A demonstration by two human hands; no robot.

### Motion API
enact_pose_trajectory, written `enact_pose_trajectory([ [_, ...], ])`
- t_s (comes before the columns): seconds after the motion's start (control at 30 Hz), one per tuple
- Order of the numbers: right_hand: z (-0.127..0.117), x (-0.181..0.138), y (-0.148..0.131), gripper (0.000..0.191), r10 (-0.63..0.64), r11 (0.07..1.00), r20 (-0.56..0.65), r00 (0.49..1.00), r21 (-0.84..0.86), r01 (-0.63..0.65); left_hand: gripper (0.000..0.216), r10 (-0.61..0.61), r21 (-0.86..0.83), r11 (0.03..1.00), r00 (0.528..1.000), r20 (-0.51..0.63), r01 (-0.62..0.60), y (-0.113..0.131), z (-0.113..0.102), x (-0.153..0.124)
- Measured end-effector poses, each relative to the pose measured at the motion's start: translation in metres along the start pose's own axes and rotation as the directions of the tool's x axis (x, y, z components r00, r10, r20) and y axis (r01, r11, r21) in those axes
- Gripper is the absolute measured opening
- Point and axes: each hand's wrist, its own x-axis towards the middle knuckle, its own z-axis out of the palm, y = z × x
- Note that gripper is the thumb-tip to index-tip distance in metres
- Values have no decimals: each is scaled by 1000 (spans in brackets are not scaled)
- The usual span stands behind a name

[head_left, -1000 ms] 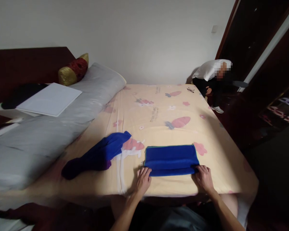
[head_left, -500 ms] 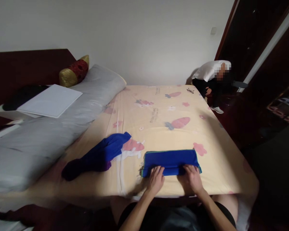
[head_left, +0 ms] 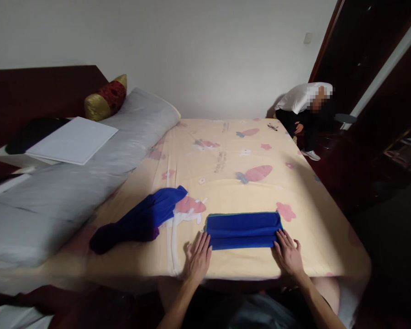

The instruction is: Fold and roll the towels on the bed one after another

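A blue cloth with green edging (head_left: pixel 243 228) lies folded into a wide strip on the bed, with a crease running along its length. My left hand (head_left: pixel 199 258) rests at its near left corner, fingers stretched out and fingertips touching the edge. At the opposite end, my right hand (head_left: pixel 290 253) lies with its fingers spread against the right edge. Neither hand grips the cloth. To the left, a second blue cloth (head_left: pixel 140 219) is crumpled and darker toward its near end.
The bed's patterned sheet (head_left: pixel 226 192) stretches to the wall. A grey bolster (head_left: pixel 89 196) runs along the left, bearing a white flat panel (head_left: pixel 75 140) and a red-gold cushion (head_left: pixel 106 98). Glasses (head_left: pixel 272 127) lie at the far right corner, near a bent-over person (head_left: pixel 296 98).
My hands have moved apart, from the near fold of the blue cloth out to its two ends. The fold now lies flatter. The crumpled cloth has stayed put.
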Motion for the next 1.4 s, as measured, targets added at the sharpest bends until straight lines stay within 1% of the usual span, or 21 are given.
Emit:
enact_pose_trajectory([
  [0.03, 1, 0, -8, 44, 3, 1000, -17, 1000, 4, -3, 51, -14, 0, 1000, 1000, -12, 14, 8, 1, 1],
  [0.07, 3, 2, -19, 44, -13, 1000, -14, 1000, 19, 13, 52, -4, -11, 1000, 1000, -14, 4, 19, 3, 3],
  [0.1, 4, 4, -33, 44, -51, 998, 12, 999, 45, 51, 52, 40, -34, 999, 999, -2, -40, 33, 4, 6],
  [0.13, 6, 7, -48, 44, -109, 991, 57, 992, 80, 105, 53, 111, -65, 992, 994, 20, -109, 49, 6, 10],
  [0.2, 10, 13, -77, 46, -236, 965, 160, 958, 159, 211, 54, 266, -135, 957, 962, 62, -256, 79, 12, 18],
  [0.27, 13, 20, -96, 47, -291, 949, 227, 929, 195, 249, 54, 344, -179, 928, 936, 82, -325, 101, 17, 24],
  [0.3, 14, 23, -99, 47, -282, 952, 242, 928, 191, 240, 53, 346, -185, 927, 934, 86, -326, 106, 19, 27],
  [0.37, 14, 28, -90, 47, -217, 971, 245, 945, 153, 184, 52, 298, -168, 945, 950, 95, -280, 101, 21, 31],
  [0.43, 10, 29, -64, 48, -130, 989, 227, 965, 105, 109, 51, 221, -128, 970, 969, 109, -206, 81, 21, 31],
  [0.5, 5, 27, -31, 50, -48, 998, 192, 980, 48, 40, 51, 134, -81, 989, 985, 108, -126, 55, 18, 30],
  [0.6, -1, 17, 9, 51, 28, 999, 118, 993, -48, -23, 50, 40, -28, 999, 997, 63, -39, 25, 14, 23],
  [0.67, -3, 8, 22, 50, 46, 995, 58, 997, -96, -41, 50, 10, -10, 1000, 1000, 14, -10, 17, 13, 17],
  [0.77, -5, -6, 25, 47, -6, 995, 3, 1000, -99, 7, 50, 37, -13, 999, 999, -40, -38, 15, 12, 4],
  [0.83, -6, -15, 22, 47, -85, 994, 21, 996, -61, 86, 49, 82, -32, 996, 995, -51, -83, 14, 12, -4],
  [0.9, -6, -21, 20, 50, -133, 991, 56, 990, -21, 134, 49, 122, -54, 991, 992, -32, -123, 11, 13, -10],
  [1.0, -4, -23, 16, 54, -121, 993, 88, 989, 9, 120, 51, 144, -81, 987, 989, 29, -142, 6, 13, -13],
  [1.13, -4, -8, 10, 48, -67, 998, 109, 992, 15, 66, 50, 92, -105, 991, 994, 52, -87, 12, 10, -1],
  [1.27, -12, 18, 5, 35, -5, 1000, 170, 985, -21, 9, 42, -20, -108, 994, 995, 99, 31, 25, -1, 21],
  [1.33, -18, 28, 6, 26, -5, 999, 195, 981, -30, 11, 35, -47, -103, 993, 991, 127, 60, 27, -8, 30],
  [1.4, -24, 33, 7, 21, -9, 999, 221, 975, -37, 18, 31, -48, -99, 993, 989, 143, 62, 25, -13, 36],
])
